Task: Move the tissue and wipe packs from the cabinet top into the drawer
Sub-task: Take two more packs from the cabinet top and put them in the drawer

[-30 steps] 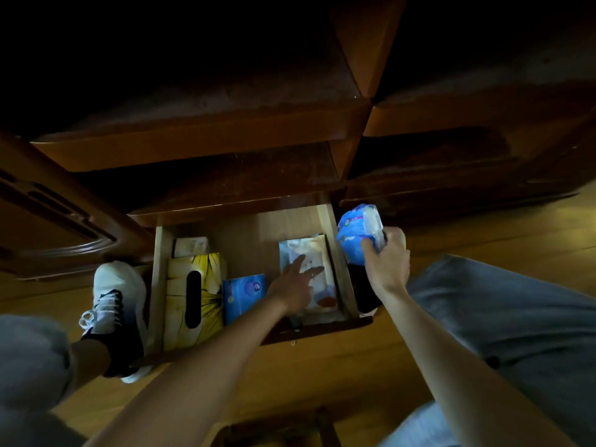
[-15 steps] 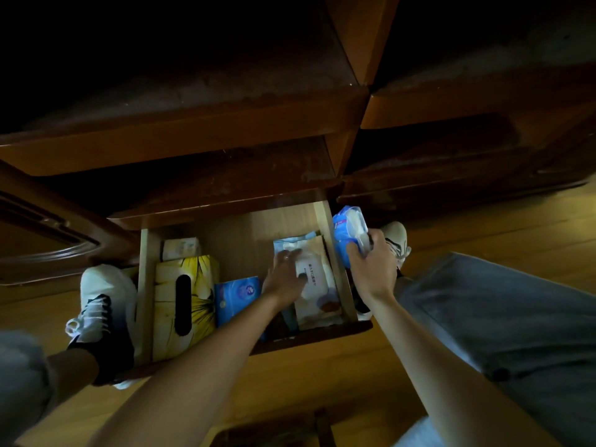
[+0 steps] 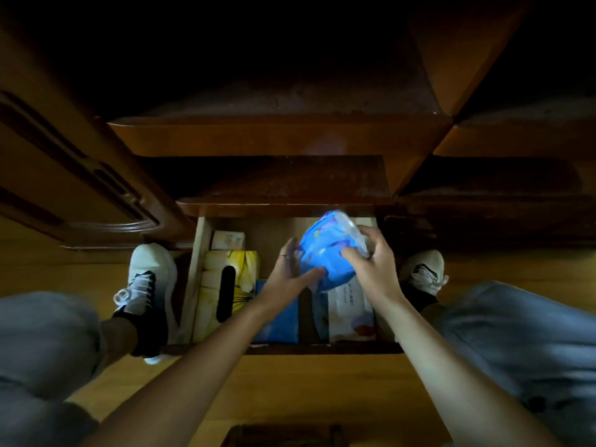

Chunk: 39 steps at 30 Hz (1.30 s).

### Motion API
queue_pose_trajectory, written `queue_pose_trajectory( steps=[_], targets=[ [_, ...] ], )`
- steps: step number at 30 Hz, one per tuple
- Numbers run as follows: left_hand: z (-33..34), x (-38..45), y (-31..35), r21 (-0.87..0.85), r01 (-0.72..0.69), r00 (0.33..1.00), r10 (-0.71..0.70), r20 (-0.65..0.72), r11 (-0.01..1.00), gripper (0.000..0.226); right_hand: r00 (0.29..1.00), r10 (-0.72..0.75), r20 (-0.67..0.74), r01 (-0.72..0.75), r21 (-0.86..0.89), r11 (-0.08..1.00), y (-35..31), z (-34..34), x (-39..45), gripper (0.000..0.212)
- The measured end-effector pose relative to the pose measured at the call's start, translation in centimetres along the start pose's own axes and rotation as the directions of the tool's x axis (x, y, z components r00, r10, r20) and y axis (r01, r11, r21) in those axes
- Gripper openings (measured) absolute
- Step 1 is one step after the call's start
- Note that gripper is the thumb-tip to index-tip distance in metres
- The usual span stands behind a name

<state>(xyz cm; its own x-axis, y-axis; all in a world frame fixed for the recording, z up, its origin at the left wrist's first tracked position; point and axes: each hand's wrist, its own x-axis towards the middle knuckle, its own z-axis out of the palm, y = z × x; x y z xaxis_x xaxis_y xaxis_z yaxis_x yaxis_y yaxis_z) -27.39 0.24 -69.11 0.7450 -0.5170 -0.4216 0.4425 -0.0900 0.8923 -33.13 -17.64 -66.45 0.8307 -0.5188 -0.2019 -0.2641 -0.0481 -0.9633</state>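
A blue tissue pack (image 3: pixel 325 253) hangs over the open wooden drawer (image 3: pixel 193 285), gripped from the right by my right hand (image 3: pixel 371 262). My left hand (image 3: pixel 290 275) touches its left and lower side with spread fingers. In the drawer lie a yellow flowered tissue box (image 3: pixel 238 285), a small white pack (image 3: pixel 227 240) behind it, a blue pack (image 3: pixel 280 321) and a white wipe pack (image 3: pixel 350 312) under my hands.
The dark wooden cabinet (image 3: pixel 258 137) overhangs the drawer with stepped ledges. White sneakers stand at the left (image 3: pixel 148 279) and right (image 3: pixel 422 269) of the drawer on the wooden floor. My knees in grey trousers flank the view.
My right hand has carried the blue tissue pack from beside the drawer's right wall to above the drawer's middle. My left hand has lifted off the white wipe pack and met the blue pack.
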Motion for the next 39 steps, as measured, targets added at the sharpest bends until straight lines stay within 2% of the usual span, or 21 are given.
queue_pose_trajectory(
  steps=[1, 3, 5, 8, 11, 12, 14, 16, 18, 20, 22, 24, 26, 29, 31, 33, 35, 37, 39],
  targets=[
    [-1.2, -0.6, 0.3, -0.027, 0.035, 0.999, -0.035, -0.009, 0.999, 0.063, 0.994, 0.076, 0.078, -0.081, 0.074, 0.994, -0.3, 0.9, 0.3, 0.036],
    [-3.4, -1.6, 0.4, 0.022, 0.138, 0.990, -0.137, -0.040, 0.990, 0.053, 0.968, 0.171, 0.185, -0.195, 0.122, 0.973, -0.4, 2.4, 0.4, 0.036],
    [-4.8, -2.2, -0.1, 0.085, 0.196, 0.976, -0.186, -0.116, 0.977, 0.041, 0.945, 0.260, 0.199, -0.276, 0.055, 0.960, 0.1, 3.6, 0.0, 0.046],
    [-6.2, -2.5, -0.7, 0.219, 0.222, 0.956, -0.168, -0.241, 0.950, 0.032, 0.888, 0.413, 0.202, -0.391, -0.140, 0.910, 1.3, 4.6, -0.8, 0.063],
    [-6.9, -3.0, -0.8, 0.211, 0.259, 0.954, -0.215, -0.209, 0.943, 0.039, 0.812, 0.524, 0.258, -0.530, -0.050, 0.846, 2.2, 5.5, -1.3, 0.060],
    [-7.0, -3.1, -0.8, 0.189, 0.272, 0.951, -0.235, -0.200, 0.944, 0.041, 0.804, 0.539, 0.251, -0.538, -0.080, 0.839, 2.3, 5.9, -1.1, 0.057],
    [-7.3, -3.5, -0.6, 0.169, 0.260, 0.948, -0.217, -0.234, 0.951, 0.042, 0.845, 0.519, 0.128, -0.478, -0.252, 0.841, 2.9, 6.9, 0.1, 0.058],
    [-8.3, -3.8, -0.4, 0.286, 0.217, 0.924, -0.102, -0.367, 0.933, 0.037, 0.910, 0.413, -0.020, -0.392, -0.358, 0.847, 3.0, 7.8, 2.2, 0.056],
    [-9.9, -3.9, -0.2, 0.465, 0.233, 0.879, 0.019, -0.476, 0.854, 0.033, 0.954, 0.291, -0.074, -0.296, -0.405, 0.865, 2.9, 9.0, 4.2, 0.050],
    [-11.3, -3.8, -0.5, 0.574, 0.243, 0.864, 0.096, -0.495, 0.782, 0.036, 0.963, 0.257, -0.077, -0.262, -0.473, 0.841, 3.6, 10.5, 5.8, 0.049],
    [-12.4, -4.0, -1.3, 0.690, 0.234, 0.882, 0.150, -0.448, 0.684, 0.037, 0.960, 0.278, -0.035, -0.254, -0.525, 0.812, 5.1, 12.1, 6.5, 0.055],
    [-12.8, -4.3, -2.3, 0.777, 0.222, 0.923, 0.131, -0.363, 0.590, 0.044, 0.939, 0.339, 0.059, -0.243, -0.585, 0.774, 6.7, 13.5, 6.5, 0.066],
    [-12.7, -4.5, -3.2, 0.877, 0.198, 0.951, 0.130, -0.279, 0.438, 0.053, 0.920, 0.379, 0.101, -0.222, -0.662, 0.716, 7.7, 14.6, 6.5, 0.071],
    [-12.1, -4.7, -3.6, 0.969, 0.159, 0.964, 0.181, -0.194, 0.190, 0.061, 0.938, 0.346, 0.015, -0.185, -0.824, 0.536, 7.8, 15.3, 6.2, 0.060],
    [-11.7, -4.5, -3.5, 0.978, 0.168, 0.966, 0.178, -0.188, 0.123, 0.064, 0.933, 0.359, -0.035, -0.199, -0.881, 0.429, 7.5, 15.4, 6.2, 0.060],
    [-11.5, -4.1, -3.2, 0.978, 0.186, 0.968, 0.156, -0.198, 0.092, 0.065, 0.903, 0.430, 0.011, -0.204, -0.869, 0.451, 7.3, 15.1, 6.3, 0.057],
    [-11.4, -3.7, -2.8, 0.977, 0.196, 0.972, 0.112, -0.205, 0.084, 0.065, 0.871, 0.486, 0.078, -0.222, -0.818, 0.530, 7.3, 14.2, 6.5, 0.044],
    [-11.6, -3.6, -2.2, 0.976, 0.196, 0.977, 0.069, -0.203, 0.097, 0.066, 0.839, 0.528, 0.129, -0.285, -0.722, 0.630, 6.8, 13.0, 6.5, 0.038],
    [-11.7, -3.8, -1.2, 0.971, 0.196, 0.980, 0.007, -0.199, 0.137, 0.067, 0.825, 0.536, 0.179, -0.286, -0.686, 0.669, 5.5, 11.6, 5.9, 0.036]
  ],
)
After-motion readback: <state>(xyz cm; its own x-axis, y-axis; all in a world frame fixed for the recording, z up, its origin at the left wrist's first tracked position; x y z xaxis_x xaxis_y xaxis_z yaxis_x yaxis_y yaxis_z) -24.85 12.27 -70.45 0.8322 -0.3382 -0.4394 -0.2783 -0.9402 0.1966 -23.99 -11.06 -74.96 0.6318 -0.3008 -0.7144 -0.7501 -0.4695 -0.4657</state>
